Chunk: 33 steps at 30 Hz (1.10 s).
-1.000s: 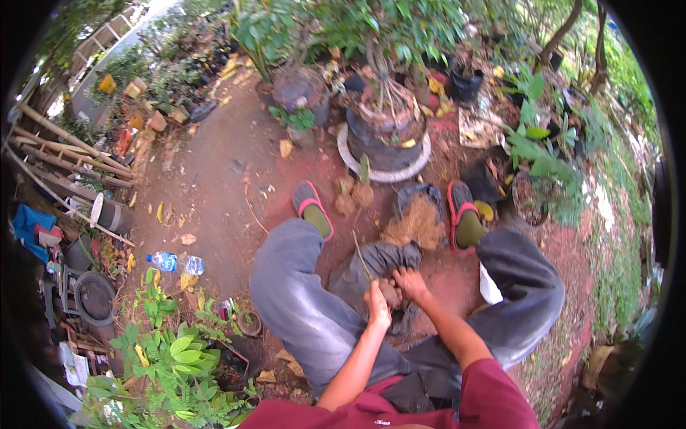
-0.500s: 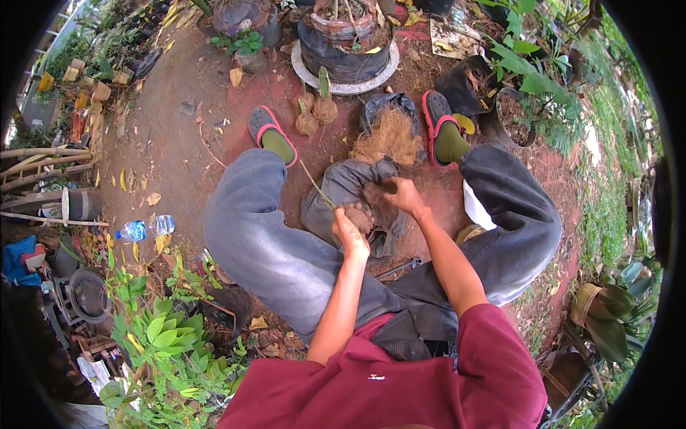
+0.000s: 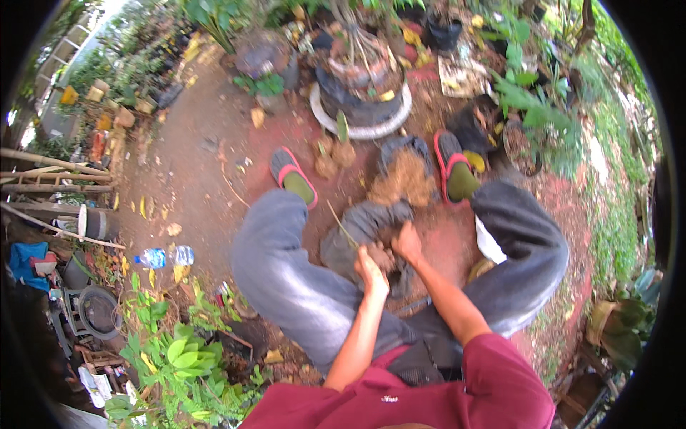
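Note:
My left hand (image 3: pixel 371 272) is wrapped round a brown ball of soil or roots (image 3: pixel 383 257), from which a thin green stem (image 3: pixel 341 223) slants up to the left. Just right of the ball, my right hand (image 3: pixel 407 243) has its fingers drawn together beside some dark brown material; what they pinch is hidden. Beneath both hands lies a crumpled dark grey cloth or sack (image 3: pixel 341 247). Beyond it, loose tan coconut fibre (image 3: pixel 402 179) spills from a black plastic bag (image 3: pixel 409 146). Farther left, fibre-wrapped plant balls (image 3: pixel 343 153) rest on the ground, one bearing a green shoot.
My crossed-open legs frame the work, a clog (image 3: pixel 293 175) on each foot. A large potted plant (image 3: pixel 364 107) stands on a pale round base ahead. Water bottles (image 3: pixel 151 258) lie at left; leafy plants (image 3: pixel 182 350) grow near my left side. Black pots (image 3: pixel 471 121) stand at right.
The whole view has shifted, so everything sits lower and farther right, with some blur. Both hands stay at the ball above the cloth; my right hand is slightly closer to my body.

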### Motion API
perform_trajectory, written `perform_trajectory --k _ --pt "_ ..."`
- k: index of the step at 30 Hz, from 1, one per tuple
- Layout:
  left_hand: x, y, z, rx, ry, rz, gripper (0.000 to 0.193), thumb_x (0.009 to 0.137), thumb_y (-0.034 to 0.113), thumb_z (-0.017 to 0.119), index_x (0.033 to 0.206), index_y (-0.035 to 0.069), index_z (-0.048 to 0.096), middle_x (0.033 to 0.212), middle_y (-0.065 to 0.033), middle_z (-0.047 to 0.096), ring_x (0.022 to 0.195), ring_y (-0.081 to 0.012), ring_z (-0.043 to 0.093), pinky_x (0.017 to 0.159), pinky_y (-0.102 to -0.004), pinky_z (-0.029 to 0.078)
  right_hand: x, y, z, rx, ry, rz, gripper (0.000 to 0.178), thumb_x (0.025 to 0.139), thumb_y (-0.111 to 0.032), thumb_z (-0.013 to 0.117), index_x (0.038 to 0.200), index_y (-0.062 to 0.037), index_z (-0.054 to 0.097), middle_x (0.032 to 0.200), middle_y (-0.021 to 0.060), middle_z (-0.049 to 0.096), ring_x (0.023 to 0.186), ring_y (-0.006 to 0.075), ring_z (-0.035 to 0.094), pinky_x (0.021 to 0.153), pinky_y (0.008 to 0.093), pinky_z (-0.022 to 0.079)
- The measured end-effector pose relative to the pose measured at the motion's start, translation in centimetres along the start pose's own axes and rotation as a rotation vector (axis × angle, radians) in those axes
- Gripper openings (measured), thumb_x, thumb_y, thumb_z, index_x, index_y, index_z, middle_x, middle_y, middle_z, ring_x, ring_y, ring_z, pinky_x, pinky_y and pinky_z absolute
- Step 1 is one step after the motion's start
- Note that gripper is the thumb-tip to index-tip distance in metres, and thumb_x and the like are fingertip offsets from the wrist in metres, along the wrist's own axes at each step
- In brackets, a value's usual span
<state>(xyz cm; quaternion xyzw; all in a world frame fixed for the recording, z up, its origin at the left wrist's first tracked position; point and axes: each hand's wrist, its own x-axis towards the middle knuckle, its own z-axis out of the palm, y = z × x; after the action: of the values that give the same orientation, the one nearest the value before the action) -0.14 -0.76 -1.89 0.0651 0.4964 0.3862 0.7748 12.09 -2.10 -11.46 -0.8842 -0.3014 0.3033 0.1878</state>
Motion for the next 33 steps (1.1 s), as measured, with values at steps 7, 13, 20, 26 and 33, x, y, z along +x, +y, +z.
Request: perform_trajectory --k 7,13,20,26,33 --pt "0.2 -1.0 -0.4 0.076 -0.029 0.035 0.028 0.094 0.036 0.047 0.100 0.009 0.051 0.088 -0.0091 0.062 0.066 -0.0241 0.062 0.055 -0.0376 0.054 0.9 0.7 -0.5 0.222 0.052 0.215 0.053 0.072 -0.029 0.067 0.110 0.0068 0.058 0.113 0.0304 0.060 0.109 0.0397 0.059 0.092 0.0437 0.048" --pt "0.5 -1.3 -0.6 0.059 -0.035 0.046 0.029 0.095 0.037 0.047 0.098 0.008 0.051 0.087 -0.0098 0.063 0.064 -0.0247 0.063 0.054 -0.0380 0.055 1.6 1.5 0.4 0.091 -0.060 0.229 0.056 0.067 -0.049 0.075 0.091 0.0017 0.072 0.096 0.0245 0.068 0.092 0.0350 0.067 0.082 0.0408 0.053" --pt "0.4 -1.2 -0.7 0.042 -0.041 0.046 0.028 0.093 0.034 0.048 0.097 0.006 0.052 0.086 -0.0115 0.064 0.062 -0.0251 0.064 0.052 -0.0378 0.055 2.1 1.0 -0.7 -0.206 -0.199 -0.056 0.073 0.066 -0.063 0.071 0.091 0.0054 0.070 0.096 0.0264 0.067 0.094 0.0357 0.066 0.080 0.0424 0.053" --pt "0.4 -1.3 -0.6 0.047 -0.034 0.039 0.029 0.092 0.033 0.048 0.097 0.006 0.053 0.086 -0.0117 0.064 0.062 -0.0258 0.065 0.053 -0.0384 0.055 1.6 0.7 -1.3 -0.221 -0.341 -0.008 0.073 0.066 -0.061 0.073 0.100 0.0031 0.068 0.107 0.0250 0.065 0.103 0.0350 0.064 0.086 0.0432 0.052" --pt "-0.4 -1.1 0.1 0.078 -0.014 0.023 0.029 0.093 0.033 0.047 0.096 0.005 0.054 0.083 -0.0109 0.064 0.061 -0.0256 0.064 0.053 -0.0384 0.054 0.9 0.8 -0.7 -0.237 -0.307 -0.003 0.056 0.077 -0.049 0.070 0.104 0.0000 0.068 0.109 0.0237 0.065 0.104 0.0345 0.063 0.087 0.0429 0.052"
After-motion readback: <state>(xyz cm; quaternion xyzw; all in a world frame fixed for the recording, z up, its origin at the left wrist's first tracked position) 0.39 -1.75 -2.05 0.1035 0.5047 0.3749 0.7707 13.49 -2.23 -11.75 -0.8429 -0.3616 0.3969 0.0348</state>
